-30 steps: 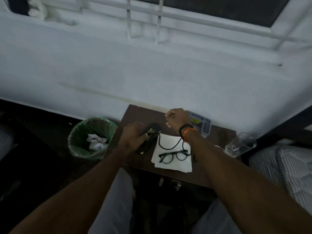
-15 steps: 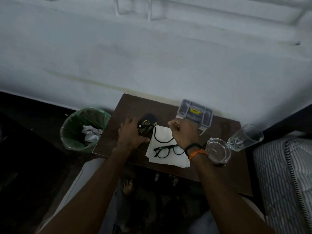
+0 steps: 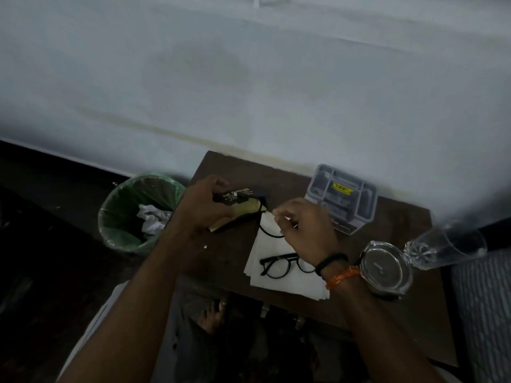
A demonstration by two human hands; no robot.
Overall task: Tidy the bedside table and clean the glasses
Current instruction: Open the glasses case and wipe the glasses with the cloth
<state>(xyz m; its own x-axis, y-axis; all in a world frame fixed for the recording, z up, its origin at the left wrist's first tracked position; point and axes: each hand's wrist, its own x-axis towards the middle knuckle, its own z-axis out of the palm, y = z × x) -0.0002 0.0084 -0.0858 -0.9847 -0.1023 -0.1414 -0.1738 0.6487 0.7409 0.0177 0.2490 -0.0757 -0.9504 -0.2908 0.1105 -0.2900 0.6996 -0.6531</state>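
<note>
On the brown bedside table (image 3: 243, 170) my left hand (image 3: 201, 208) grips a black glasses case (image 3: 237, 196) with white lettering, which is open and shows a yellow cloth (image 3: 243, 214) inside. My right hand (image 3: 304, 230) pinches something small and pale just right of the case, above a black cord (image 3: 266, 233). Black-framed glasses (image 3: 279, 265) lie on white tissues (image 3: 276, 280) below my right wrist.
A grey plastic organiser box (image 3: 343, 197) stands at the back of the table. A glass ashtray (image 3: 385, 268) and a tipped clear glass (image 3: 445, 248) sit at the right. A green-lined bin (image 3: 138, 214) with crumpled paper stands left of the table. A striped mattress (image 3: 484, 299) is at right.
The case in my left hand has come open and a yellow cloth shows in it. My right hand has stayed beside it. The camera has tilted down a little.
</note>
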